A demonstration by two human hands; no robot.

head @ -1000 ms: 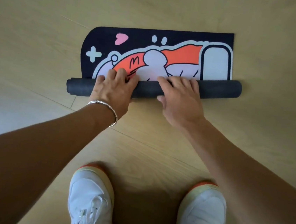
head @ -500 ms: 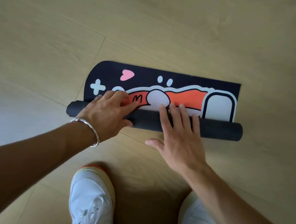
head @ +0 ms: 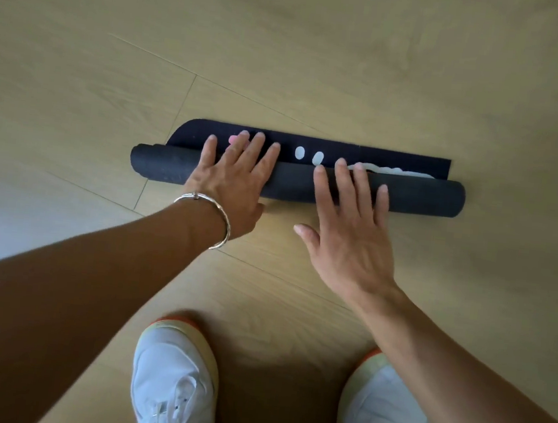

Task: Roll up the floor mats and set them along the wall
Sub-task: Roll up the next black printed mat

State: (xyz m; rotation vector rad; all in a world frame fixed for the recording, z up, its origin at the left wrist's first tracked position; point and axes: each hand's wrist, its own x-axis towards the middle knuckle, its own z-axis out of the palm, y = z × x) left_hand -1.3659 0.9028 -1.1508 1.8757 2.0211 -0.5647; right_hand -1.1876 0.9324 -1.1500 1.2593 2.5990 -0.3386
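- Flooring: pale wood-look plank floor (head: 322, 43) fills the whole view, with seams running at a slant and a paler, bluish patch at the left edge.
- Left sneaker (head: 173, 383): white and laced, with a cream sole and an orange toe rim. It stands at the bottom edge, toe toward the mat.
- Right sneaker (head: 384, 412): same make, standing apart from the left one and partly hidden behind the right forearm. A dark shadow lies on the floor between the pair.
- Forearms: two, bare, entering from the lower corners and converging on the mat.
- Bangle (head: 217, 215): silver, thin, worn on the left wrist.
- Right hand (head: 347, 232): fingers straight and spread, lying across the top of the roll right of its middle. The palm is on the near side above the floor and the thumb is stretched out to the left, clear of the roll.
- Left hand (head: 232, 179): fingers straight and fanned, laid flat over the roll left of its middle. The fingertips reach past it onto the flat strip and the thumb is tucked at the roll's near side.
- Floor mat (head: 424, 195): lies on the floor in the middle of the view, mostly wound into a dark, finely textured tube set crosswise, with both ends free of the hands.
- Flat strip (head: 379, 158): narrow unrolled remainder, navy, just beyond the tube, with a rounded left corner and a square right corner.
- Print on the strip: two white ovals (head: 299, 152) between the hands, a pink shape (head: 233, 138) partly under the left fingers, and a white wavy outline (head: 388, 170) at the tube's far edge.
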